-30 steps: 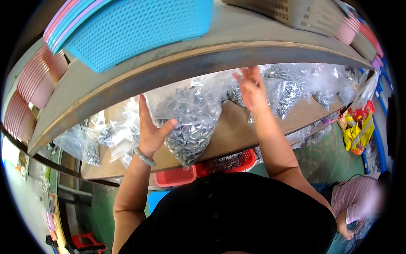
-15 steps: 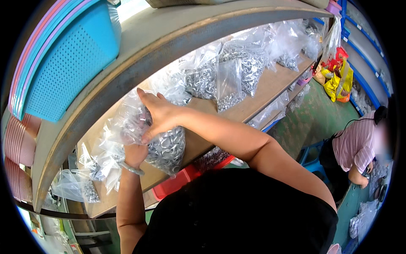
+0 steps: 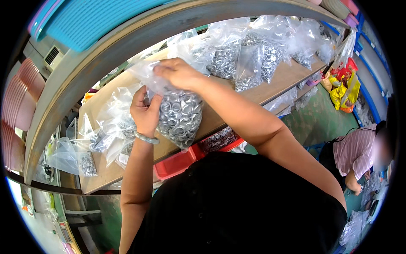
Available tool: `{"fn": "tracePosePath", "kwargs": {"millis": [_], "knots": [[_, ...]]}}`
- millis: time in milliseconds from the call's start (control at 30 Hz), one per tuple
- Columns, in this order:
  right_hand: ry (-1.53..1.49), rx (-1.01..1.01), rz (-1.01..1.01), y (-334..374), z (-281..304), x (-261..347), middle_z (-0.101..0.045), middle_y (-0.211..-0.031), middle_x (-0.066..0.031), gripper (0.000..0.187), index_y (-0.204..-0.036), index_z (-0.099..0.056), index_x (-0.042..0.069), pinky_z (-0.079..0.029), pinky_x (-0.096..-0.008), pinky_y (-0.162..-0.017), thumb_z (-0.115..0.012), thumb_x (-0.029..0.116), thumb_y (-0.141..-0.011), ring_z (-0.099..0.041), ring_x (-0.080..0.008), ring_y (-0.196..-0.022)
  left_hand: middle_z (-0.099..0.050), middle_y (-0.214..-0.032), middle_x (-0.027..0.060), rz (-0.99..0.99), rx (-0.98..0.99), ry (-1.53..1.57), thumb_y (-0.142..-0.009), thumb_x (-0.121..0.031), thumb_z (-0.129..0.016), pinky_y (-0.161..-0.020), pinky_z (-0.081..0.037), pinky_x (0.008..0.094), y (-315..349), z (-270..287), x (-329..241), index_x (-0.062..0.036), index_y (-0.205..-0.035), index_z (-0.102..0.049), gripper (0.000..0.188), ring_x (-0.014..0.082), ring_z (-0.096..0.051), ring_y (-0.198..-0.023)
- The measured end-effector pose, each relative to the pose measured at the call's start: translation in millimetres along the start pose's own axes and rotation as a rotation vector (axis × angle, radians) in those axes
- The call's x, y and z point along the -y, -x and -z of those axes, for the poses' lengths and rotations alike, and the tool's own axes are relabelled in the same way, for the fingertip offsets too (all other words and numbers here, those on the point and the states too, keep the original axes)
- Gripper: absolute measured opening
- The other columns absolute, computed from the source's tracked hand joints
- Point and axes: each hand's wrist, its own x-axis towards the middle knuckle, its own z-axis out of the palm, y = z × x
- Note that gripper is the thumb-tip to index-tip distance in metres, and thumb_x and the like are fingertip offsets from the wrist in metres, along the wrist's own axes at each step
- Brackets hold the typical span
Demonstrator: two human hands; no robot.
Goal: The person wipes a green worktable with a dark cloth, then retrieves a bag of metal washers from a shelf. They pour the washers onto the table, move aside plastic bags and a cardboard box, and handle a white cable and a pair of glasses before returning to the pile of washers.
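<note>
A clear plastic bag full of silvery metal rings [image 3: 181, 113] hangs at the shelf's front edge, its loose top gathered upward. My left hand [image 3: 146, 111] is closed on the bag's side near the neck, thumb up. Higher on the plastic, my right hand [image 3: 178, 74] pinches the bag's crumpled top with bent fingers. Beside my left hand lie more clear bags [image 3: 117, 111] with small metal parts. Past my right hand stands another bag of metal rings [image 3: 223, 60].
An upper shelf edge [image 3: 139, 28] curves above my hands, with blue baskets [image 3: 97, 19] on it. Pink stacked baskets [image 3: 21, 99] stand at left. Red bins [image 3: 175, 164] sit below the wooden shelf [image 3: 264, 91]. A seated person in a striped shirt [image 3: 353, 148] works at the right.
My right hand has risen from the bag's side to its top, pulling the plastic up. My left hand now shows beside the bag's neck. The view has shifted, so the upper baskets sit higher.
</note>
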Motion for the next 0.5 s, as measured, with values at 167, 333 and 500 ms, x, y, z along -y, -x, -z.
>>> {"fn": "tracePosePath", "kwargs": {"millis": [167, 333, 500], "knots": [[-0.349, 0.218, 0.009, 11, 18, -10, -0.034, -0.130, -0.0100, 0.058, -0.125, -0.038, -0.001, -0.028, -0.0285, -0.097, -0.060, 0.026, -0.079, -0.034, -0.0144, -0.116, -0.054, -0.098, 0.0129, -0.239, -0.116, -0.327, -0.065, -0.011, -0.063, -0.088, -0.035, 0.0365, 5, -2, 10, 0.0004, -0.095, -0.057, 0.032, 0.0283, -0.048, -0.098], [0.147, 0.345, 0.085, 13, 10, 8, -0.044, -0.119, -0.0140, 0.086, -0.125, -0.031, -0.001, -0.033, -0.0296, -0.093, -0.078, 0.021, -0.056, -0.040, -0.0167, -0.111, -0.055, -0.095, 0.0143, -0.341, -0.056, -0.705, -0.062, -0.014, -0.060, -0.081, -0.037, 0.0394, -5, 3, 19, -0.0038, -0.088, -0.058, 0.028, 0.0325, -0.048, -0.090], [0.290, 0.014, -0.031, 11, -12, 27, -0.058, -0.098, -0.0143, 0.066, -0.114, -0.044, -0.004, -0.043, -0.0285, -0.078, -0.076, 0.016, -0.059, -0.054, -0.0179, -0.091, -0.054, -0.100, 0.0172, -0.327, -0.013, -0.620, -0.069, -0.019, -0.064, -0.085, -0.036, 0.0399, 4, 6, 12, -0.0018, -0.094, -0.058, 0.032, 0.0335, -0.047, -0.096]]}}
